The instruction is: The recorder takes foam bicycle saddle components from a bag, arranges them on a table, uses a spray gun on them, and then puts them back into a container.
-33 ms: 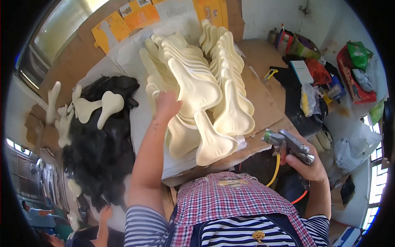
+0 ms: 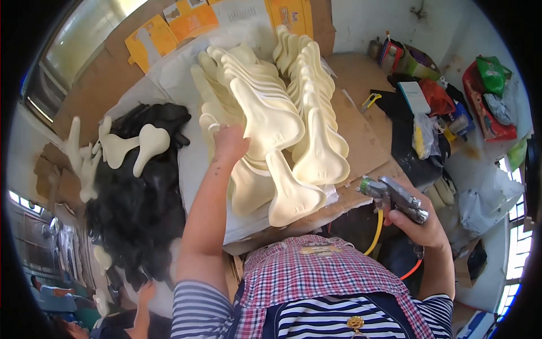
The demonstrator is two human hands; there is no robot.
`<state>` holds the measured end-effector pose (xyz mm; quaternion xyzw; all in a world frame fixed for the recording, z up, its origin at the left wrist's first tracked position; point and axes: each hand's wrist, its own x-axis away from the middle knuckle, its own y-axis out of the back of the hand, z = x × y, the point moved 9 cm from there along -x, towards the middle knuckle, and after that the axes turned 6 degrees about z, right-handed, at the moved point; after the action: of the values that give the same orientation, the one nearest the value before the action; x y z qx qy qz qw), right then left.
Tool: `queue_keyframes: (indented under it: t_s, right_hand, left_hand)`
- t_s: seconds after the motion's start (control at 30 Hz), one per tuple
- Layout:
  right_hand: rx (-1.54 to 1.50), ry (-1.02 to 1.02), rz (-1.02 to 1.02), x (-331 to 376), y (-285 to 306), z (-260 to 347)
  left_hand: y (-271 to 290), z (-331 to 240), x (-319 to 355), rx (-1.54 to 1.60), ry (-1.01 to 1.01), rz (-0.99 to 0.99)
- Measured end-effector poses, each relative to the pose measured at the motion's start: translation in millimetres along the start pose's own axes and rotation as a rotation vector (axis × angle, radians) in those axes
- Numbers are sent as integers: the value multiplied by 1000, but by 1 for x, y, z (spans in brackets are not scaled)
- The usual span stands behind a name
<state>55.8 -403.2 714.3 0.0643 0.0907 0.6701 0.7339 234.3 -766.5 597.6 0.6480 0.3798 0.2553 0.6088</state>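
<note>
No visible change vs the earlier frame: same pose, same layout. Left hand [image 2: 230, 141] rests on the stack of cream saddle-shaped foam pieces [image 2: 265, 121], fingers curled at a piece's edge; can't tell if they grip it. Right hand [image 2: 420, 223] has fingers wrapped around one metal spray gun [image 2: 395, 198], off the surface's [image 2: 361, 135] right edge. Two rows of cream pieces, too overlapped to count. Black pile [image 2: 138, 198] on the left carries two cream pieces [image 2: 132, 146].

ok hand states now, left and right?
Left hand: on the stack of cream saddle-shaped foam pieces; whether it grips one cannot be told.
Right hand: closed around the metal spray gun.
</note>
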Motion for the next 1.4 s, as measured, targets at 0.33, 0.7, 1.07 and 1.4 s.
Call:
queue_keyframes:
  t_s: [0.33,0.7,1.07,1.4]
  right_hand:
    - [-46,114,-162,1,7,23]
    - [54,-99,-107,-11,9,-8]
    - [97,67,-281,-8,12,15]
    - [-112,-91,-186,-15,-2,-29]
  left_hand:
    - [-23,4,-14,-93,174,34]
    - [128,137,-12,1215,261,-756]
    - [-52,18,-64,-170,269,380]
    - [99,151,-87,-102,99,-327]
